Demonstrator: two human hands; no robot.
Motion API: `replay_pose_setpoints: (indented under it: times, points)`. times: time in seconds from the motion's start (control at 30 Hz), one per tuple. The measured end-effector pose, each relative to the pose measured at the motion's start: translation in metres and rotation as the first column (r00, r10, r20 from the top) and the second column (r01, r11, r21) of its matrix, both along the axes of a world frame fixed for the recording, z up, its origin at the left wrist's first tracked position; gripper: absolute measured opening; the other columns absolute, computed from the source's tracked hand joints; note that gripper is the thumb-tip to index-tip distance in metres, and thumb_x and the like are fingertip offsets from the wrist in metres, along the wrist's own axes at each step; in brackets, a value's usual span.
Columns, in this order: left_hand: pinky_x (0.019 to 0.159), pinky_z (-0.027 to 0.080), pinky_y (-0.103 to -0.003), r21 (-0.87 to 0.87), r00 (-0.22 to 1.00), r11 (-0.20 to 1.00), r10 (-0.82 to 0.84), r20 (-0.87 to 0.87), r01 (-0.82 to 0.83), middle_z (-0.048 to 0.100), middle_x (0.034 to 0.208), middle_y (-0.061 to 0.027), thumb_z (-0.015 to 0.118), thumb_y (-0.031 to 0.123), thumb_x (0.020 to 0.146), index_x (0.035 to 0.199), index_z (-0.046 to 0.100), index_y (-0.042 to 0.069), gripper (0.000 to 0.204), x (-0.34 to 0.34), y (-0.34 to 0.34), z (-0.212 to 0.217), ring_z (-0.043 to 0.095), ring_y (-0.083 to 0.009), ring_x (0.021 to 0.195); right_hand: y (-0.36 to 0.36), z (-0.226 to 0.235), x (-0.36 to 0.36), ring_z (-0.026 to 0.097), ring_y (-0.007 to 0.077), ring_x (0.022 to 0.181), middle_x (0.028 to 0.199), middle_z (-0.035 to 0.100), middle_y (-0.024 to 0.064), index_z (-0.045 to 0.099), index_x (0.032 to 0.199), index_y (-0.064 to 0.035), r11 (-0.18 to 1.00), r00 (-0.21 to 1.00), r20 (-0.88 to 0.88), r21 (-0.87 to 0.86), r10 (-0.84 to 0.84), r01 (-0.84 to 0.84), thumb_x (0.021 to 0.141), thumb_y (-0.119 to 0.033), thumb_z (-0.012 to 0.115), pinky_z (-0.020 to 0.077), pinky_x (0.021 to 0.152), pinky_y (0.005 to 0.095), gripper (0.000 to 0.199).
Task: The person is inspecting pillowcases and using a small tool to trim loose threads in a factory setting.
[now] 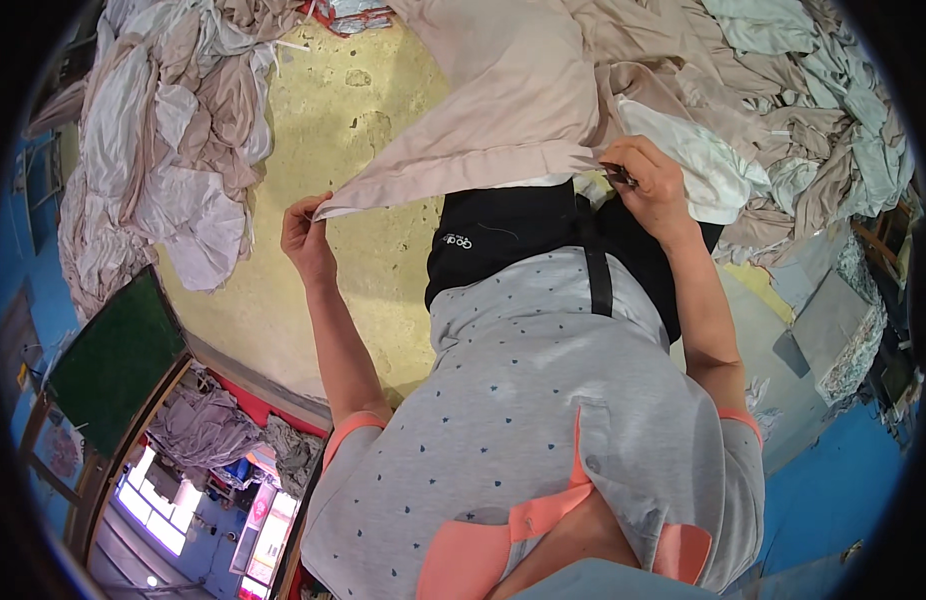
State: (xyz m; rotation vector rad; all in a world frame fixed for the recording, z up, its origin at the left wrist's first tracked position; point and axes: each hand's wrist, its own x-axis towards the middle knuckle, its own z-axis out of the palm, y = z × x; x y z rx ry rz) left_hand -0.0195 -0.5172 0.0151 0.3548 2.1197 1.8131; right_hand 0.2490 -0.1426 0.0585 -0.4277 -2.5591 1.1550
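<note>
A pale pink cloth is stretched between my two hands, its hemmed edge running across in front of my lap. My left hand pinches the cloth's left corner between thumb and fingers. Closed at the other end of the hem is my right hand, with a small dark tool in its fingers that looks like thread snips. The tool's tip lies by the cloth's edge; whether the blades touch it I cannot tell. The far part of the cloth runs up out of view.
A heap of white and pink cloth hangs at the left. More crumpled cloth piles up on the right, with a white piece beside my right hand. Beneath lies a worn yellow surface. A dark green panel stands at the lower left.
</note>
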Motion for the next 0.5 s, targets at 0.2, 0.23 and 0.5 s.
replay_pose_setpoints:
  times: [0.2,0.23,0.5]
  points:
    - [0.090,0.048,-0.033,0.022,0.998,0.998,0.051,0.031,-0.052,0.065,0.100,-0.0149,0.055,-0.011,0.084,0.093,0.058,-0.001,0.014,0.0004,0.0008,-0.0007,0.064,-0.0248,0.099,-0.0001,0.0000,0.0002,0.063,0.0251,0.076,0.088,0.061,0.0097,0.062,0.088,-0.0017,1.000,1.000,-0.007,0.007,-0.002,0.002,0.061,0.014,0.066,0.0503,0.063,0.0306,0.031]
    - [0.090,0.048,-0.033,0.018,0.998,0.999,0.049,0.027,-0.050,0.065,0.100,-0.0149,0.055,-0.011,0.084,0.093,0.058,-0.001,0.014,0.0004,0.0007,-0.0020,0.064,-0.0248,0.099,0.0001,0.0000,0.0005,0.063,0.0253,0.076,0.088,0.061,0.0096,0.062,0.088,-0.0018,1.000,1.000,-0.006,0.003,0.008,-0.008,0.061,0.013,0.066,0.0503,0.063,0.0307,0.031]
    - [0.090,0.049,-0.034,0.089,0.999,0.995,0.052,-0.001,-0.052,0.066,0.099,-0.0163,0.056,-0.012,0.082,0.087,0.059,0.001,0.014,0.0024,-0.0012,-0.0045,0.064,-0.0246,0.098,-0.0036,0.0032,0.0003,0.063,0.0259,0.074,0.088,0.062,0.0103,0.062,0.087,-0.0020,1.000,1.000,-0.005,0.027,-0.003,0.003,0.065,0.011,0.066,0.0496,0.062,0.0316,0.026]
